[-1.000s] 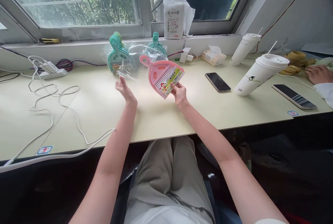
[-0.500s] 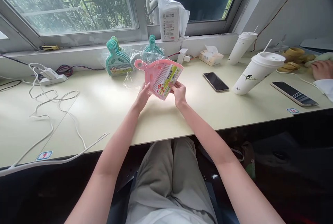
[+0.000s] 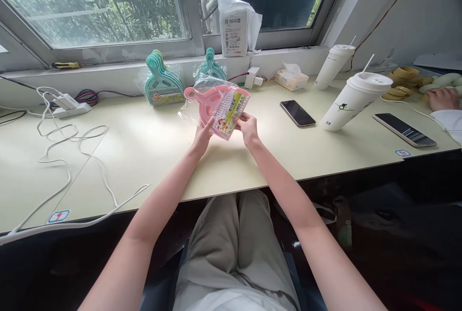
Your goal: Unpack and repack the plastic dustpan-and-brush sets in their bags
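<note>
Both my hands hold a pink dustpan-and-brush set (image 3: 209, 101) in clear plastic wrap, raised above the desk and tilted, its handle to the upper left. My left hand (image 3: 203, 136) grips its lower left edge, thumb on the front. My right hand (image 3: 247, 127) pinches the lower right side by the printed yellow-green label. Behind it, against the wall under the window, lean a stack of green dustpan sets (image 3: 162, 80) and another green dustpan set (image 3: 210, 66), partly covered by the loose wrap.
White cables (image 3: 68, 152) and a power strip (image 3: 72, 110) lie left. At right are a phone (image 3: 298, 113), a tissue pack (image 3: 291, 78), two white cups (image 3: 355, 101) and another phone (image 3: 404, 129). Another person's hand (image 3: 442, 98) rests at far right. A wrapped box (image 3: 234, 32) stands on the sill.
The pink dustpan set has shifted and turned slightly in my hands. My left hand has moved a little, its thumb now further onto the front.
</note>
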The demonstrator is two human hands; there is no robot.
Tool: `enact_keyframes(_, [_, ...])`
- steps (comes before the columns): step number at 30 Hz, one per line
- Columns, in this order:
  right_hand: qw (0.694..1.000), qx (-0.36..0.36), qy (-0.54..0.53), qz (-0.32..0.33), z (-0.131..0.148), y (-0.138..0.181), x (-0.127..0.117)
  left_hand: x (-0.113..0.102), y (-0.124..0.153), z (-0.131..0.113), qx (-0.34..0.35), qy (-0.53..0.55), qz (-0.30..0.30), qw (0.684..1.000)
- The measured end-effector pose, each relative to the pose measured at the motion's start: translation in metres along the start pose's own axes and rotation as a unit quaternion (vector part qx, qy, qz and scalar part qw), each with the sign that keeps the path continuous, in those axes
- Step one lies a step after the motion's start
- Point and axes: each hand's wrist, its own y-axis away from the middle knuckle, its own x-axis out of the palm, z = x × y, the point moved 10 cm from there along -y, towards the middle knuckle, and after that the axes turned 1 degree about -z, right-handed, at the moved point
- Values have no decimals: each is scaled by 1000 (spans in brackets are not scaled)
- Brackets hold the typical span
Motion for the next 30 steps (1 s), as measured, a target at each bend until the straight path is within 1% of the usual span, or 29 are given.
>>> enact_keyframes(3, [1000, 3, -8, -15, -2, 2, 0, 10, 5, 6, -12, 2, 12, 1000])
enact_keyframes(6, [999, 2, -22, -36, -2, 3, -2, 23, 10, 18, -56, -8, 56, 997])
enact_keyframes(8, [998, 0, -29, -53, -1, 4, -5, 28, 10, 24, -83, -5, 75, 994])
enact_keyframes(10, [998, 1, -36, -59, 1, 4, -6, 25, 8, 25, -90, 8, 62, 994])
enact_keyframes(14, [998, 7, -39, -42, 2, 5, -1, 14, 4, 17, -60, 11, 13, 998])
enact_keyframes(16, [998, 8, -37, -47, 3, 6, -1, 17, 7, 19, -66, -3, 27, 997])
enact_keyframes(19, [998, 13, -34, -60, 2, 6, -5, 29, 13, 30, -118, -22, 81, 989])
enact_keyframes(20, [997, 15, -33, -62, 2, 6, -5, 31, 14, 32, -130, -26, 90, 987])
enact_keyframes(22, [997, 16, -37, -60, 2, 6, -6, 28, 12, 31, -126, -27, 78, 989])
enact_keyframes(24, [997, 17, -45, -56, 1, 6, -5, 20, 8, 25, -96, -23, 43, 994])
enact_keyframes(26, [997, 21, -59, -52, -1, 6, -3, 15, 5, 20, -73, -26, 22, 997])
enact_keyframes(28, [996, 27, -72, -50, -4, 6, -3, 15, 5, 21, -75, -27, 29, 996])
enact_keyframes(30, [995, 32, -77, -49, -6, 6, -3, 18, 7, 25, -94, -21, 48, 994])
